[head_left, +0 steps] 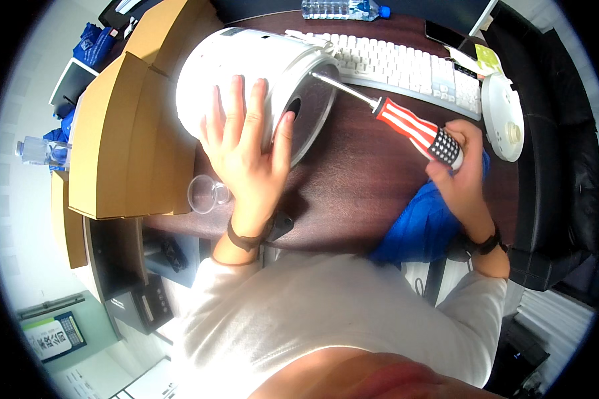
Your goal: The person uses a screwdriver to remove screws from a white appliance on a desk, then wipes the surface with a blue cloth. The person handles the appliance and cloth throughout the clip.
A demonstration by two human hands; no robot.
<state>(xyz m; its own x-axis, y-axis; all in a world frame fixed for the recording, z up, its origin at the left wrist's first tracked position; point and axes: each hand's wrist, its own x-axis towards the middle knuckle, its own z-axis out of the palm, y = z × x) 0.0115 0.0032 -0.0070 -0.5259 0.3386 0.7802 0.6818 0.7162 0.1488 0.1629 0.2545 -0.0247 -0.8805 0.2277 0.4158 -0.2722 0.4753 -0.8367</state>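
Note:
A white cylindrical housing (246, 53) lies on its side on the dark wooden table, its open end toward the right. My left hand (249, 143) rests flat on its curved wall, fingers spread and thumb by the open rim. In my right hand (464, 166) is a screwdriver (409, 123), gripped at the end of its handle, which has red and white stripes and white stars on black. Its shaft points left and up, with the tip at the housing's rim; whether it sits in a screw is too small to tell.
A white keyboard (406, 70) lies behind, with a water bottle (339, 9) beyond. To the right are a round white cover (502, 116) and a blue bag (419, 223). Cardboard boxes (116, 133) stand left, near a clear plastic cup (203, 194) at the front.

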